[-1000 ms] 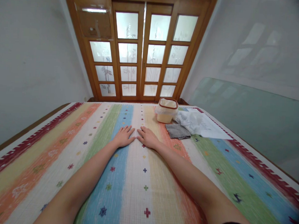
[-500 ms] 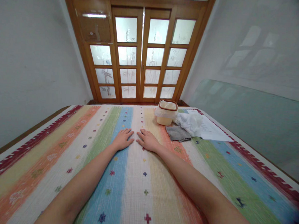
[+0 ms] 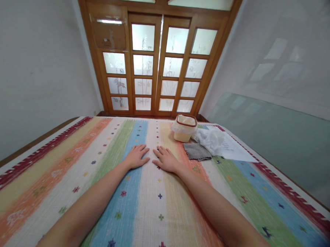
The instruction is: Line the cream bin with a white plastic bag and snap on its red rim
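Observation:
My left hand [image 3: 137, 156] lies palm down on the striped tablecloth [image 3: 149, 218], over the blue stripe, its fingers stretched out and the thumb pointing toward the middle. Just across the white stripe, my right hand [image 3: 165, 159] rests flat in the same way, fingers apart. A small gap separates the two hands, and neither holds anything. To the right of my right hand, a folded grey cloth [image 3: 196, 151] with a zigzag edge lies on the tablecloth.
Behind the cloth stands a cream bin [image 3: 182, 135] with a brown rim and a plastic liner. Beside it are a crumpled clear plastic bag [image 3: 212, 140] and a printed paper sheet [image 3: 239, 151]. Wooden glazed doors [image 3: 157, 67] close off the far side.
The view has tilted slightly upward, so the table items appear a little lower. Both hands stay flat on the tablecloth, with the thumbs now spread a bit more.

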`<state>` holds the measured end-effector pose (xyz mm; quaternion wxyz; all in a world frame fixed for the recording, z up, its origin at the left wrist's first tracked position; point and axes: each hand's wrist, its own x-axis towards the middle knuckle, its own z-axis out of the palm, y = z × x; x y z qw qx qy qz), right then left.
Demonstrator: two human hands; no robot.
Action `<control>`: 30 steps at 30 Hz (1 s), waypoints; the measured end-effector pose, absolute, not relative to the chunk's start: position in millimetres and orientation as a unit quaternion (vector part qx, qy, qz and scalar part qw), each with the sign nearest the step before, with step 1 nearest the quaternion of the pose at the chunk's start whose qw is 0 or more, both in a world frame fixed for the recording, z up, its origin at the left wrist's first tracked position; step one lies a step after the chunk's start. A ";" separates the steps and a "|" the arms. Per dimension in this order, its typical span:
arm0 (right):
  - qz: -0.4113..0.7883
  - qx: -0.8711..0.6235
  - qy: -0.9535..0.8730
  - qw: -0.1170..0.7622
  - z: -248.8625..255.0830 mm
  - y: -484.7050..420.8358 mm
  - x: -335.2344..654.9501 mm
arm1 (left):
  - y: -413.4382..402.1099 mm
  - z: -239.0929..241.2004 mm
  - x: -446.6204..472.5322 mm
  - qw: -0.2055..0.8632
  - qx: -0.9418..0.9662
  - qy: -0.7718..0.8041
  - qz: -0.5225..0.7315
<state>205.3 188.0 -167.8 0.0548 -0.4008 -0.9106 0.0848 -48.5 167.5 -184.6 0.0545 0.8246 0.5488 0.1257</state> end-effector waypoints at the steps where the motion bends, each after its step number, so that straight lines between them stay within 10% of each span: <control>1: 0.086 -0.398 -0.912 0.053 -167.2 187.6 206.5 | 167.1 -184.0 -48.1 0.055 0.825 0.548 0.126; 30: 0.088 -0.420 -0.902 0.056 -163.9 181.9 207.5 | 163.0 -180.6 -43.8 0.062 0.830 0.547 0.087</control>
